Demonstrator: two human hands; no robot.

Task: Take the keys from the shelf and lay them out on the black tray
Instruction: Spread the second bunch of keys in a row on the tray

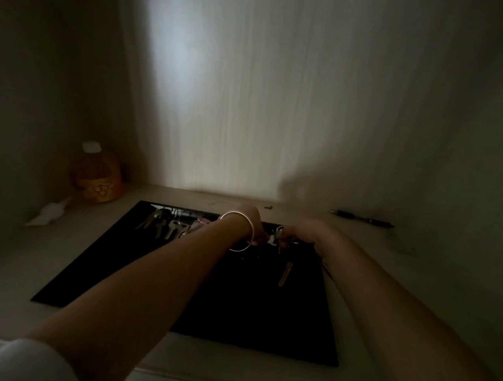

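A black tray (237, 307) lies flat on the pale shelf in a dim alcove. Several silver keys (165, 225) are spread in a row at its far left. A single long key (286, 273) lies right of the middle. Both my hands meet over the tray's far edge. My left hand (252, 222), with a silver bangle on the wrist, and my right hand (303, 233) are both closed on a small bunch of keys with a ring (277, 236) between them. The fingers hide most of that bunch.
A yellow bottle with a white cap (96, 178) stands in the back left corner, with a white crumpled object (47, 211) in front of it. A dark pen (363, 218) lies at the back right by the wall. A small screw-like item (268, 207) sits behind the tray.
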